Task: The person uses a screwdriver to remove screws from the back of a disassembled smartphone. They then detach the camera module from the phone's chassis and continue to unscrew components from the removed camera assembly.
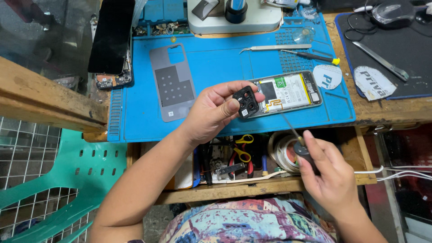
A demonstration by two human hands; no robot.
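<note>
At the far left of the blue work mat (216, 67) a black screen panel (111, 33) leans over a bare circuit frame (113, 80), and just right of it the grey back cover (173, 82) lies flat, already off the phone. Near the middle, the left hand (211, 114) pinches a small black camera-lens bezel (245, 101) between thumb and fingertips, lifted clear of the opened phone (288, 92), whose battery and boards lie exposed on the mat. To the right and nearer, the right hand (330, 173) grips a thin screwdriver (294, 135), fingers closed around its handle, tip angled toward the phone. By this showing the strip-down looks well advanced: cover and bezel off, inner parts still seated.
</note>
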